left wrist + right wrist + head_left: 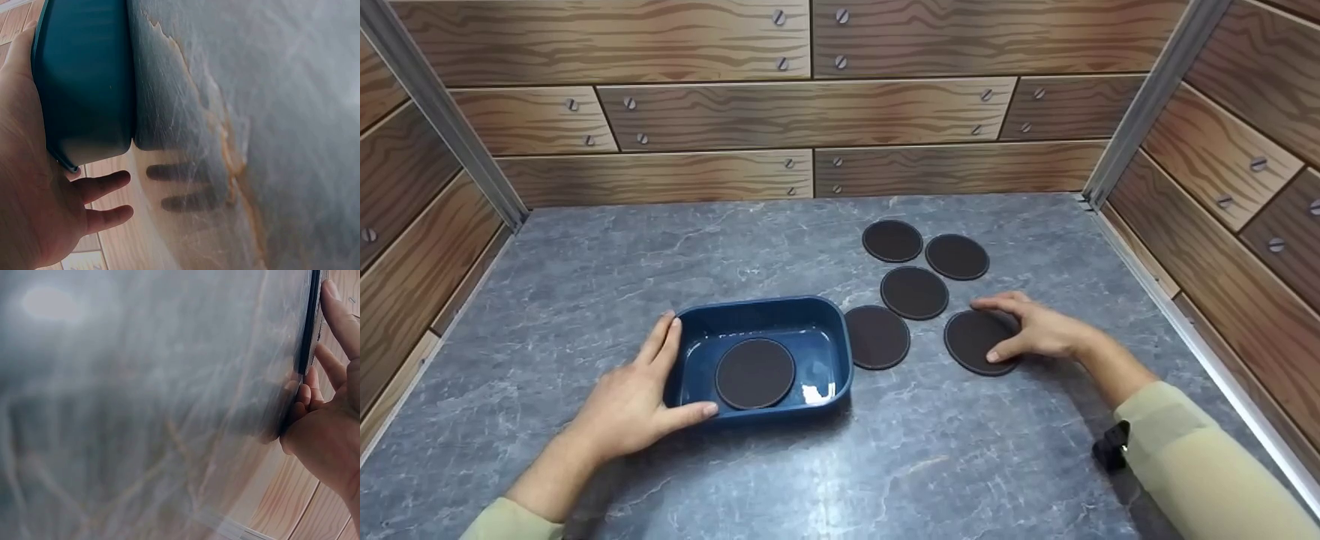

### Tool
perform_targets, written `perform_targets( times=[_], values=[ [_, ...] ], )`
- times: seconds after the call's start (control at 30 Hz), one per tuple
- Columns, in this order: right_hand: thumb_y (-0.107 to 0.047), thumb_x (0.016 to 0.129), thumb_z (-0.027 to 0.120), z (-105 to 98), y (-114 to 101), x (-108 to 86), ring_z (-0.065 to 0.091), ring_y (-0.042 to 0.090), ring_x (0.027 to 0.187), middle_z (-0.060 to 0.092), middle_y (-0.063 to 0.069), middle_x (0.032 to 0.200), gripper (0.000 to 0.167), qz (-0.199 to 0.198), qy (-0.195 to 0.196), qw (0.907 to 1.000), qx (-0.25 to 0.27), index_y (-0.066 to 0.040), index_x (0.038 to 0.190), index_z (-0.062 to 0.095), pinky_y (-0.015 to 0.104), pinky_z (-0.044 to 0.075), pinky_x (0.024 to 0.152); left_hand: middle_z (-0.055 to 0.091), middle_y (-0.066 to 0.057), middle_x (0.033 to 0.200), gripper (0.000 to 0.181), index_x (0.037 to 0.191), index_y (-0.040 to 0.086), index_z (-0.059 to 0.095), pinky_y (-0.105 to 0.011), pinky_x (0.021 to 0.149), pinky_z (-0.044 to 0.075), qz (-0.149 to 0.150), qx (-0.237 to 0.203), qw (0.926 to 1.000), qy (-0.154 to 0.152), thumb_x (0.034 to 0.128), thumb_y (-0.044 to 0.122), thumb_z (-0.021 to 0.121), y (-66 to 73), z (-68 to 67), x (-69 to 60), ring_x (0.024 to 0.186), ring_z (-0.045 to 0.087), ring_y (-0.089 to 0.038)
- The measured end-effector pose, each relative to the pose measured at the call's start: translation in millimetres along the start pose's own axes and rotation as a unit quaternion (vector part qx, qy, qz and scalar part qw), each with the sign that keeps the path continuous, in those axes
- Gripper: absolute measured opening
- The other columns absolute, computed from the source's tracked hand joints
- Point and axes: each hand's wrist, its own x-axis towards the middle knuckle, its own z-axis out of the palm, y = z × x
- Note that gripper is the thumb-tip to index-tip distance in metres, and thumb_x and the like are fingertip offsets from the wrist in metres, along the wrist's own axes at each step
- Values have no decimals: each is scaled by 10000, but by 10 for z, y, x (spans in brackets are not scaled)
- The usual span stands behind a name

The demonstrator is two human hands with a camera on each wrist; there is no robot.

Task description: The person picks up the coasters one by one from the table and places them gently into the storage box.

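Note:
A blue rectangular dish stands on the table with one dark round coaster lying inside. My left hand grips the dish's left end, thumb along the near rim and fingers at the far left corner. In the left wrist view that hand lies against the dish wall, two fingers stretched out below it. At the right, my right hand holds another dark coaster by its right side, thumb on the near part. The right wrist view shows this coaster edge-on beside the hand.
Several more dark coasters lie flat between the dish and the back wall: one against the dish's right side, one behind it, and two farther back. Wood-patterned walls enclose the grey marbled table.

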Motion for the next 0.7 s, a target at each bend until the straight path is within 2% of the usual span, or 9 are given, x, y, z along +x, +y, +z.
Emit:
perform_targets(
  times=[0.33, 0.7],
  values=[
    [-236, 777, 963, 17, -11, -2, 357, 494, 1407, 396, 241, 1531, 848, -14, 11, 10000, -33, -122, 1524, 577, 683, 217, 1154, 133, -161, 1766, 1272, 1699, 30, 158, -649, 845, 540, 10, 56, 10000, 32, 845, 815, 679, -8, 8, 8, 990, 706, -463],
    [-254, 777, 964, -13, -49, 20, 355, 500, 1394, 407, 243, 1508, 826, 22, -70, 9998, -167, -127, 1497, 581, 699, 221, 1143, 136, -167, 1764, 1265, 1702, 37, 152, -671, 869, 528, -33, 45, 10000, -32, 851, 816, 671, 6, -5, 12, 1039, 698, -471]
  ],
)
